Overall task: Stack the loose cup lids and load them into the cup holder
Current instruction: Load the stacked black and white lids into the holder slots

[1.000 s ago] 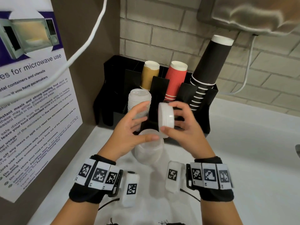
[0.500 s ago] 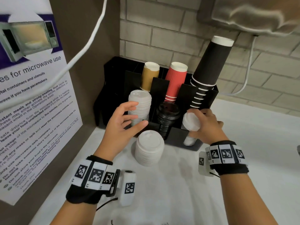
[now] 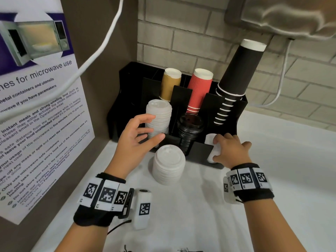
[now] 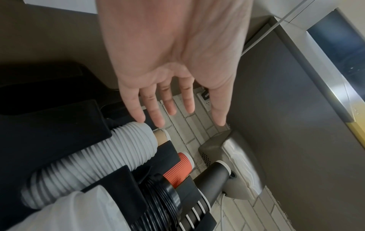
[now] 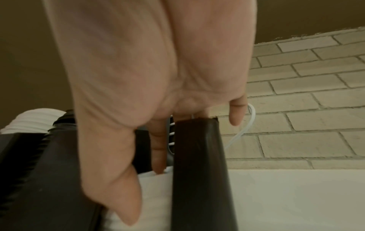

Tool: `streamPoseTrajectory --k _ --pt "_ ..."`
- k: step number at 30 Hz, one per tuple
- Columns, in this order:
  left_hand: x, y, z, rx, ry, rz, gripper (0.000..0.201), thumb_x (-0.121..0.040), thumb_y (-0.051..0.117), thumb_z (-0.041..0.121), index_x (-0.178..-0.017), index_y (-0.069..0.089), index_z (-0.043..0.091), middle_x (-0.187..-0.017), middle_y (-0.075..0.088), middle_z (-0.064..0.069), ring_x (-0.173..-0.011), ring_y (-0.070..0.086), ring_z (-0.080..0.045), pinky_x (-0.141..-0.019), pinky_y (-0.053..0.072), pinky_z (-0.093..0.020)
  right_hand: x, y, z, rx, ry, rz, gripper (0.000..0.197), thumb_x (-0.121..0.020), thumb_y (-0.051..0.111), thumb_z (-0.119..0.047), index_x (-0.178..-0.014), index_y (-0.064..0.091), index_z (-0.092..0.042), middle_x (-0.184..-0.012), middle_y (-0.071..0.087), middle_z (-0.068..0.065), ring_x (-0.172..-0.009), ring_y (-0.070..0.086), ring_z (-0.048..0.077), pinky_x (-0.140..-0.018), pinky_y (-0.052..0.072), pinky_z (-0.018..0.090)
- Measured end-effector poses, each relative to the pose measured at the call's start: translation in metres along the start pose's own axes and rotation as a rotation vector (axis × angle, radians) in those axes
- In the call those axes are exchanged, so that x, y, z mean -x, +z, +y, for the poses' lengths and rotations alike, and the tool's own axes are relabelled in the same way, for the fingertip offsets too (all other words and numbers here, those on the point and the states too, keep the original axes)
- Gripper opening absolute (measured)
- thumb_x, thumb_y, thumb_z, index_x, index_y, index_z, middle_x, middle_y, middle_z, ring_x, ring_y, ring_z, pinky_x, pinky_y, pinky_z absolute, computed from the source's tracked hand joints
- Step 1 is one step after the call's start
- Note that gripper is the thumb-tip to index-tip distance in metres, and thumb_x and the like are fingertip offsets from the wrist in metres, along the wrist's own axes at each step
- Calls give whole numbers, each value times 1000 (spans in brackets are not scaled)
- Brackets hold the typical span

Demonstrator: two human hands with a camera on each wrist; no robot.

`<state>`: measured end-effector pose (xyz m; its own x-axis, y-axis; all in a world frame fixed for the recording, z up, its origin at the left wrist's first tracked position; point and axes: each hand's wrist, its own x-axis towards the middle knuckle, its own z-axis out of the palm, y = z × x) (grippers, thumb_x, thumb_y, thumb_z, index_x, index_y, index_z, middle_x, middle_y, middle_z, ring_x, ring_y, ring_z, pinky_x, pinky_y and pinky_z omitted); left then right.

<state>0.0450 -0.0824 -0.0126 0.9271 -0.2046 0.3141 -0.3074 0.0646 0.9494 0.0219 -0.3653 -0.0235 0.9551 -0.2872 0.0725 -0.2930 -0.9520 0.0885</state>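
Observation:
A black cup holder point(image 3: 201, 151) stands against the brick wall. Its left front slot holds a tall stack of white lids point(image 3: 159, 117), its middle slot black lids point(image 3: 190, 131). In the right front slot lies a short stack of small white lids point(image 3: 209, 140); my right hand point(image 3: 216, 149) grips it, thumb at the near end and fingers over the far end. The right wrist view shows the thumb and a finger of that hand point(image 5: 146, 195) either side of these lids point(image 5: 156, 203). My left hand point(image 3: 154, 128) hovers open beside the tall white stack point(image 4: 126, 148), holding nothing. A loose stack of white lids point(image 3: 169, 164) sits on the counter.
Tan, red and black paper cups point(image 3: 234, 73) stand in the holder's rear slots. A microwave notice point(image 3: 36, 106) covers the left wall and a white cable point(image 3: 101, 46) hangs across it. A metal dispenser point(image 3: 283, 15) juts out above right. The white counter point(image 3: 281, 160) extends to the right.
My right hand carried the small lid stack from in front of me down into the holder's right front slot. The left hand let go of it and drew back to the left, open.

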Motion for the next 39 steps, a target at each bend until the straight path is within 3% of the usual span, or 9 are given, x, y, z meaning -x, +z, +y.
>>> streamPoseTrajectory --k 7,9,12,16,23,33,36,37,39 --pt "1 -2 1 -12 -6 10 49 -69 73 38 -115 58 32 -123 55 8 -107 62 -11 -93 50 -22 11 -9 -12 118 39 -29 48 -84 59 -30 -129 48 -23 -122 49 0 -122 36 24 -101 29 53" --pt "1 -2 0 -10 -14 14 45 -73 72 35 -116 58 31 -123 56 8 -107 62 -12 -94 50 -25 16 -17 -19 75 45 89 41 -86 55 -24 -127 52 -21 -122 48 2 -119 38 26 -100 30 51" --pt "0 -2 -3 -10 -23 21 36 -83 71 20 -115 59 32 -122 56 8 -105 63 -13 -95 49 -29 26 -29 -38 -337 -137 241 40 -85 59 -16 -124 57 -21 -121 52 5 -114 45 27 -94 35 43" --pt "0 -2 -5 -21 -23 20 33 -86 70 16 -113 60 32 -121 57 9 -102 63 -9 -91 49 -24 43 -33 -79 -732 -442 18 28 -83 70 -21 -108 59 -15 -108 50 1 -96 52 16 -83 41 25" --pt "-1 -6 -3 -17 -15 26 31 -87 69 13 -113 61 26 -119 57 7 -95 64 -2 -83 49 -17 43 -11 -113 -645 -338 -202 58 -66 81 -37 -102 38 -23 -113 33 -1 -103 42 26 -94 43 47" --pt "0 -4 -5 -30 -30 23 30 -87 68 11 -112 60 26 -121 58 0 -97 62 -5 -83 49 -17 41 -9 -111 -825 -291 -92 56 -60 81 -28 -96 39 -23 -108 34 -1 -100 44 25 -92 44 40" --pt "2 -6 -4 -27 -63 -48 43 -76 75 26 -115 58 34 -124 57 8 -107 61 -7 -91 48 -24 39 -18 -101 -1009 -275 67 53 -62 83 -20 -97 44 -18 -107 39 2 -97 43 9 -85 37 10" --pt "3 -6 -4 -28 -78 -119 55 -69 77 33 -120 55 38 -128 55 11 -112 59 -6 -94 47 -24 40 -23 -98 -1092 -276 102 51 -65 84 -18 -99 45 -17 -108 41 3 -97 43 4 -84 35 7" --pt "5 -2 -4 -16 -100 -268 81 -61 81 35 -133 45 43 -137 50 13 -121 54 -6 -99 45 -24 43 -32 -95 -1294 -283 82 47 -72 81 -26 -103 47 -19 -112 48 5 -103 51 9 -88 43 19"
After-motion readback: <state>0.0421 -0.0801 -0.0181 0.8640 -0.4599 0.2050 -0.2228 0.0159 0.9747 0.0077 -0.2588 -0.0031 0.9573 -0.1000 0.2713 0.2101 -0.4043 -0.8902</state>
